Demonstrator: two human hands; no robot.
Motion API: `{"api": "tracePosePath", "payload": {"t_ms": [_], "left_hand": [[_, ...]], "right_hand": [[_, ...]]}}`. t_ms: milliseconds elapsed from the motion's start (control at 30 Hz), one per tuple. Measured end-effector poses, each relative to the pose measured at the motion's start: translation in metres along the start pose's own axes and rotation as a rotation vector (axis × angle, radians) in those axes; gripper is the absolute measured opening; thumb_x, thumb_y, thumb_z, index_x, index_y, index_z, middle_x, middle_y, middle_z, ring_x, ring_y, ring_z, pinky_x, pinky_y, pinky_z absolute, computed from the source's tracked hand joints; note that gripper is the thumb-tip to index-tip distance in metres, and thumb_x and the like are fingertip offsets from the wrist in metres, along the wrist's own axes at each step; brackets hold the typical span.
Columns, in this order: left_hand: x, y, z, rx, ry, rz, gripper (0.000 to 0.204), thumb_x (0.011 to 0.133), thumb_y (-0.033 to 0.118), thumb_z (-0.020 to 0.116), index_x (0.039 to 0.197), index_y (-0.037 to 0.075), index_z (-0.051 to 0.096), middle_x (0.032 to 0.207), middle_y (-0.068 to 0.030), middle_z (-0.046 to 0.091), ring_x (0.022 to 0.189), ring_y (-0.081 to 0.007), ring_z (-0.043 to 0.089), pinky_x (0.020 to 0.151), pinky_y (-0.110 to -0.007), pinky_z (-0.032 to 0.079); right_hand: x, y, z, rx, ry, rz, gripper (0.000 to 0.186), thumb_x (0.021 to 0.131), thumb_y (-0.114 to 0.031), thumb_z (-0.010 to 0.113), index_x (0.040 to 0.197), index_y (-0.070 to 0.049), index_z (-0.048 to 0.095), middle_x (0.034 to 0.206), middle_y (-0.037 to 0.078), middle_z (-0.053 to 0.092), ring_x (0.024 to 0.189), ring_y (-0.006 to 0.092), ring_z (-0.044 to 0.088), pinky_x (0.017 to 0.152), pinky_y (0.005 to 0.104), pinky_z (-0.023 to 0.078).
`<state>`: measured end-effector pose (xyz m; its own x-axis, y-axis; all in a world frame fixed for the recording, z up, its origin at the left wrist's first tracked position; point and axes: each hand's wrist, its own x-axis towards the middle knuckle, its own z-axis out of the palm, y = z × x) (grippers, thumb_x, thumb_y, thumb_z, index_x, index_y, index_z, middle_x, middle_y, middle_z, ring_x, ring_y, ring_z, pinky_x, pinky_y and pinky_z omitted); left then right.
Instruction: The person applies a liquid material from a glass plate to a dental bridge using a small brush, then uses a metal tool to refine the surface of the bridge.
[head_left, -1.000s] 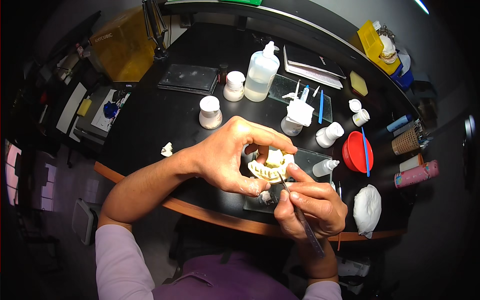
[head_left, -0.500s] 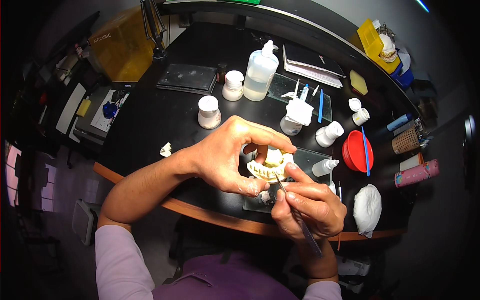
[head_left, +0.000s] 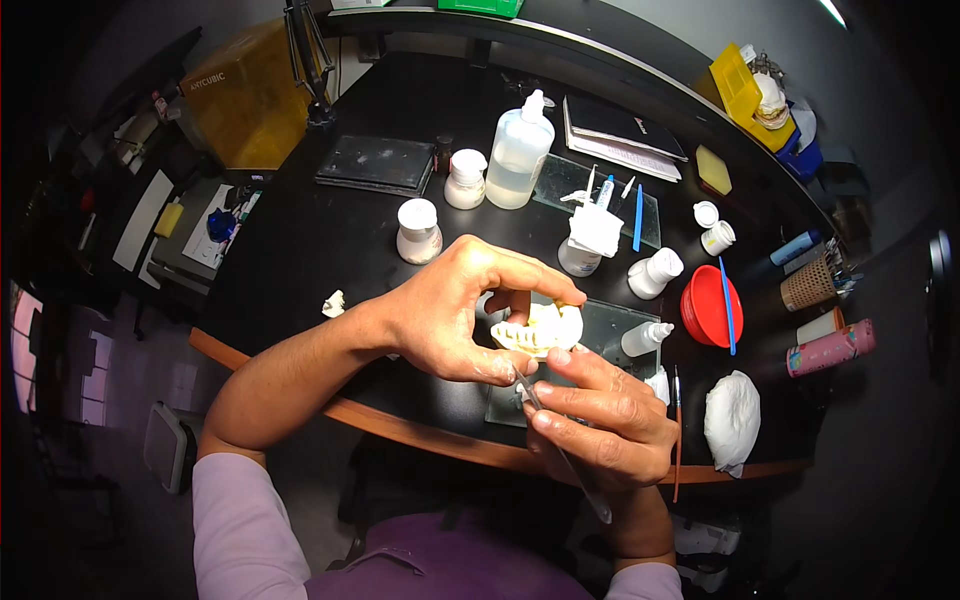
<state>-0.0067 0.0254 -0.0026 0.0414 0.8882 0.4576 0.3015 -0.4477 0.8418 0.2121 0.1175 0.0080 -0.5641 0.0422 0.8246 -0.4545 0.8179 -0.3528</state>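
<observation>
A pale yellow dental cast [head_left: 545,328] with a row of teeth is held up over the desk's near edge. My left hand [head_left: 455,315] grips it between thumb and fingers, with white residue on the thumb. In my right hand [head_left: 610,420] is a slim metal dental spatula [head_left: 572,465], its handle slanting down toward me. The spatula's upper end lies beside my left thumb, off the teeth. My right fingertips are close under the cast; whether they touch it I cannot tell. A glass slab [head_left: 600,320] lies beneath, partly hidden by my hands.
Beyond my hands stand white jars [head_left: 419,232], a large clear squeeze bottle [head_left: 520,150] and a paper-topped jar [head_left: 595,232]. To the right are a red bowl [head_left: 708,310] with a blue stick, a small dropper bottle [head_left: 647,338], a thin brush [head_left: 677,430] and a white bundle [head_left: 733,420].
The spatula's tip has left the teeth and moved down and left to my left thumb. My right hand has shifted slightly left, and the cast has tilted. The thin brush shows more fully.
</observation>
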Motion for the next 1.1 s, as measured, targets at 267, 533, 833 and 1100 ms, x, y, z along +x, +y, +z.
{"api": "tracePosePath", "payload": {"t_ms": [267,533,833,1100], "left_hand": [[-0.001,0.003,0.002,-0.040,0.004,-0.013,0.064,0.066,0.018,0.079,0.126,-0.003,0.071,0.111,-0.0124,0.075,0.078,-0.0121,0.061,0.071,-0.027,0.052],[0.001,0.001,0.000,-0.020,-0.033,0.023,0.067,0.065,0.013,0.080,0.129,-0.003,0.071,0.129,-0.0193,0.071,0.080,-0.0151,0.067,0.070,-0.028,0.057],[0.002,0.002,0.001,-0.025,-0.027,0.045,0.068,0.066,0.014,0.083,0.130,-0.004,0.070,0.128,-0.0184,0.071,0.079,-0.0143,0.066,0.069,-0.027,0.056],[0.001,0.004,0.001,-0.015,-0.025,-0.012,0.068,0.065,0.014,0.084,0.130,-0.004,0.070,0.127,-0.0180,0.072,0.079,-0.0135,0.066,0.069,-0.027,0.057]], "right_hand": [[-0.005,-0.001,0.004,0.051,0.151,0.109,0.026,0.074,0.003,0.087,0.095,-0.006,0.072,0.093,0.010,0.074,0.103,0.0361,0.077,0.093,0.0479,0.064],[-0.006,0.002,0.006,0.023,0.181,0.150,0.030,0.075,0.006,0.084,0.099,-0.004,0.070,0.091,0.012,0.072,0.103,0.0366,0.077,0.095,0.0486,0.064],[-0.006,0.002,0.007,-0.027,0.176,0.098,0.030,0.077,0.005,0.085,0.100,-0.005,0.068,0.091,0.010,0.072,0.103,0.0353,0.077,0.094,0.0477,0.065],[-0.007,0.001,0.008,-0.013,0.180,0.139,0.029,0.076,0.006,0.085,0.098,-0.004,0.069,0.091,0.012,0.073,0.102,0.0363,0.078,0.093,0.0466,0.065]]}}
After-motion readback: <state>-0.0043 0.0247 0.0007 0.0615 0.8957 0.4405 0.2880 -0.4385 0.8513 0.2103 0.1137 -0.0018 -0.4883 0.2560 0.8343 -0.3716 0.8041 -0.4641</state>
